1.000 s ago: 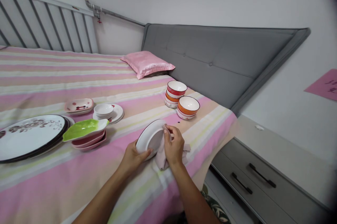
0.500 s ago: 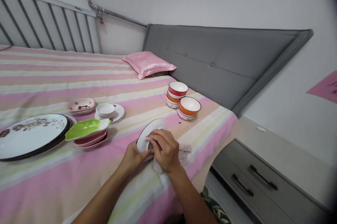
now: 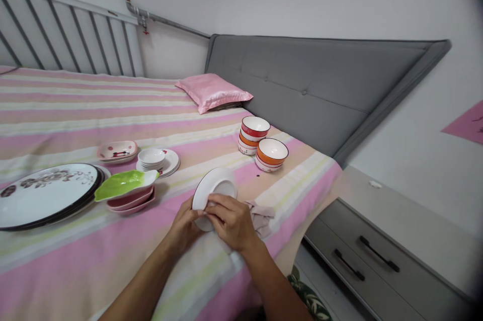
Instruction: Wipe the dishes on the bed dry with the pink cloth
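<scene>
A white dish (image 3: 206, 187) with a thin dark rim is tilted up on edge above the bed, its ringed underside facing me. My left hand (image 3: 184, 225) grips its lower left rim, thumb on the near face. Closed in a pinch, my right hand (image 3: 232, 220) presses its fingertips to the dish close to the left thumb. A pale pink cloth (image 3: 261, 218) spreads out from behind the right hand; the part within the fingers is mostly hidden.
Orange and red-banded bowls (image 3: 272, 152) stand in two stacks beyond the hands. To the left lie a green leaf-shaped dish (image 3: 123, 185) on pink dishes, small white bowls on plates (image 3: 171, 161), a pink dish (image 3: 116, 151) and large oval platters (image 3: 49, 187). A drawer cabinet (image 3: 377, 240) is at right.
The dish has turned, so more of its underside ring shows. My right fingers have shifted down and left toward the left thumb, and more cloth shows to the right.
</scene>
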Tool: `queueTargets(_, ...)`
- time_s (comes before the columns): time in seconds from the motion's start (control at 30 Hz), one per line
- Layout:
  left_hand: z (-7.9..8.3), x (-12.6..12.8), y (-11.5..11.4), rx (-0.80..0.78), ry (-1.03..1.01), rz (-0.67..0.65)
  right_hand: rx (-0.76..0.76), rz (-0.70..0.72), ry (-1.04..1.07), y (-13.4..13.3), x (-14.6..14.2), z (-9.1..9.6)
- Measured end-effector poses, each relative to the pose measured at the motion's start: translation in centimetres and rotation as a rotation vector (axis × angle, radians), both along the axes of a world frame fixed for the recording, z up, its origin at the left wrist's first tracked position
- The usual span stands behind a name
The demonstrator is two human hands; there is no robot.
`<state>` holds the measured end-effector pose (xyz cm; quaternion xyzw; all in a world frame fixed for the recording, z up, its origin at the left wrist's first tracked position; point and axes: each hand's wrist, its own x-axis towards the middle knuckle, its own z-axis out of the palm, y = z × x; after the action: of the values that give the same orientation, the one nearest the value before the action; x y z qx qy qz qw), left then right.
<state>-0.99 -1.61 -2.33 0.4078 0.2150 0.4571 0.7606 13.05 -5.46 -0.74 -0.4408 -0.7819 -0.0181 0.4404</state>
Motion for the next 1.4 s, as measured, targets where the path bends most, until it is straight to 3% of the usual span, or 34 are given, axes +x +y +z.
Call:
queueTargets(0.3,0.7,0.0,0.0,-0.059,0.004,0.073,-0.133,0.023,0.023,0.3,0.3,-1.0)
queueTargets(0.53,0.1,-0.1,0.2,-0.064,0.001,0.080,-0.421,0.089,0.229,0.4,1.1,-0.4)
queueTargets(0.7,0.3,0.0,0.0,-0.061,0.021,0.068,-0.502,0.035,0.229,0.5,1.8,-0.4)
queueTargets(0.93,0.8,0.2,-0.5,-0.065,0.099,0.056,-0.452,-0.201,0.241,1.1,2.9,-1.7)
queueTargets(1.13,0.0,0.5,-0.3,0.063,0.316,0.115,-0.332,-0.341,0.412,1.9,2.6,-2.3)
queueTargets(1.4,0.5,0.5,-0.4,0.388,0.532,0.112,-0.212,-0.210,0.698,1.6,1.4,-0.6)
